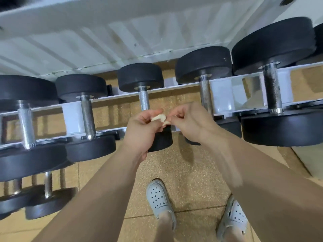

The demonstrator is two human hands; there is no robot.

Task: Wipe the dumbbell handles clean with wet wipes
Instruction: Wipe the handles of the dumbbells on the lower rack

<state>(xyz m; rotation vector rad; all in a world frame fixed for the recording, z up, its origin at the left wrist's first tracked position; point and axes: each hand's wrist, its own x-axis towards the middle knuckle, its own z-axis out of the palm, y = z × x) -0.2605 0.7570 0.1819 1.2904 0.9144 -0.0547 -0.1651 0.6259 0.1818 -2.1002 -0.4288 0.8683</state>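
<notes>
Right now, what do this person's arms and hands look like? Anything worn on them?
Both arms are bare, no sleeves in view. The left hand and right hand show no gloves, watch or rings; the right forearm is motion-blurred.

floor [192, 172]: tan speckled tiles | wall [70, 41]: white, scuffed | rack [222, 91]: white metal frame

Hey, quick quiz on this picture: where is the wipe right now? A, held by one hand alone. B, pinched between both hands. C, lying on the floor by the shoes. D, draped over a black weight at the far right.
B: the left hand and the right hand both pinch the small crumpled wipe between their fingertips.
</notes>
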